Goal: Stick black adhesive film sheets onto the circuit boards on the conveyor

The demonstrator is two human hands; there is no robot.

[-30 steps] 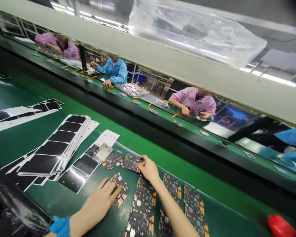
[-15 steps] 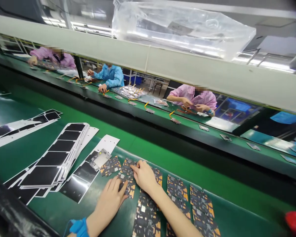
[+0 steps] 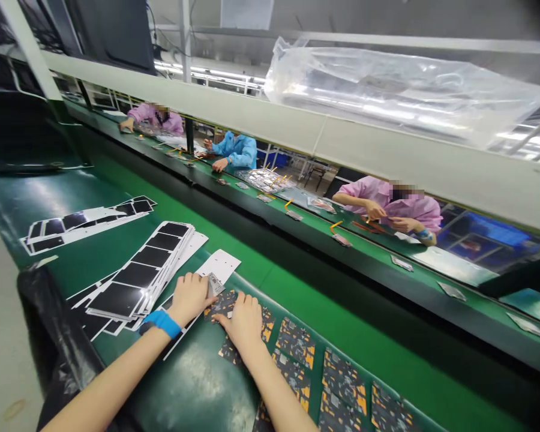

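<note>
My left hand [image 3: 189, 298], with a blue band at the wrist, rests palm down on a long strip of black film panels [image 3: 209, 268], its fingers curled over a small silvery piece [image 3: 215, 284] at the fingertips. My right hand [image 3: 243, 323] lies flat with fingers together on dark, orange-patterned circuit boards [image 3: 227, 303]. More such boards [image 3: 297, 342] lie in a row to the right along the green belt's near edge.
A thick stack of white strips with black panels [image 3: 148, 270] lies left of my hands, another fan [image 3: 85, 219] farther left. Across the green conveyor [image 3: 297, 294], three seated people in pink and blue coats work. A clear plastic bag [image 3: 400, 90] sits overhead.
My left hand moved up and left from the circuit boards onto the film strip by the silvery piece. My right hand slid back slightly over the boards. The camera turned left.
</note>
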